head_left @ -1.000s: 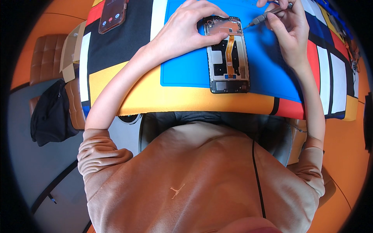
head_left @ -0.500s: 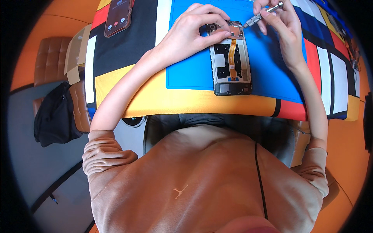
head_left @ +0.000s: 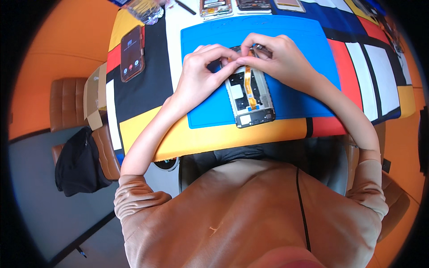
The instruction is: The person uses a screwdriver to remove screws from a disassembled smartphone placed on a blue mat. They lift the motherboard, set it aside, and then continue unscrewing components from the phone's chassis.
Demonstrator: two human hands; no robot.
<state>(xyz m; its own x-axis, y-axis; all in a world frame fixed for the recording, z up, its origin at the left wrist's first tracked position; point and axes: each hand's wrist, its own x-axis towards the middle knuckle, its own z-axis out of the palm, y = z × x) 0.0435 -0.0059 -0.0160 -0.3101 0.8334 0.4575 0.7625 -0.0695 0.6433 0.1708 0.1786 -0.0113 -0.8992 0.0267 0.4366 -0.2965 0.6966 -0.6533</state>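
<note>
An opened smartphone lies on the blue work mat, its inside facing up. A yellow-orange flex cable runs along its middle, over black and silver parts. My left hand reaches over the phone's top end, thumb and forefinger closed together; what they pinch is hidden. My right hand meets it there, its thumb and forefinger close to the left fingertips. A metal screwdriver is tucked in my right hand, mostly covered by the fingers. Both hands hide the phone's upper part.
Another phone lies left of the mat, screen lit. Beyond the mat are opened phone bodies, a dark thin tool and a clear plastic package. A cardboard box stands left of the table.
My right hand has moved down and left to the phone's top end, the screwdriver now tucked into the hand. The phone sits slightly tilted. The view has shifted, showing more of the table's far side.
</note>
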